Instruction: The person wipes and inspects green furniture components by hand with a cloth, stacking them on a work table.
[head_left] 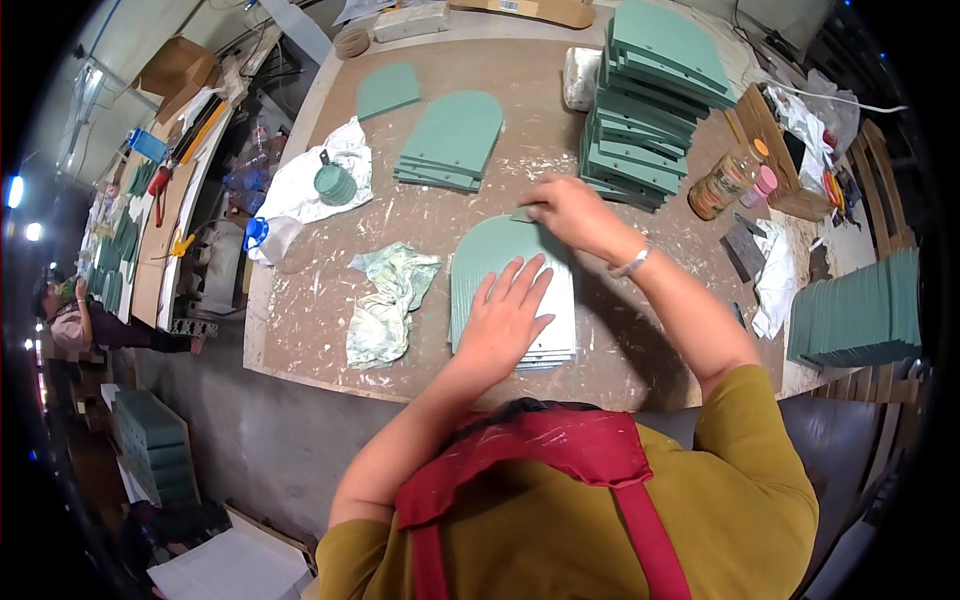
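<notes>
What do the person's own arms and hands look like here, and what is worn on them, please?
Both forearms are bare up to short mustard-yellow sleeves. The left hand has no glove, ring or watch that can be seen. The right hand is also gloveless, with a silvery metal bracelet or watch band at the wrist. Red apron straps cross the shoulders behind the arms.

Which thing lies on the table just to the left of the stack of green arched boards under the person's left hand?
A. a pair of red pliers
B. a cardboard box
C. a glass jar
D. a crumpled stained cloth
D: a crumpled stained cloth lies just left of the stack of green arched boards that the left hand presses flat.
</notes>
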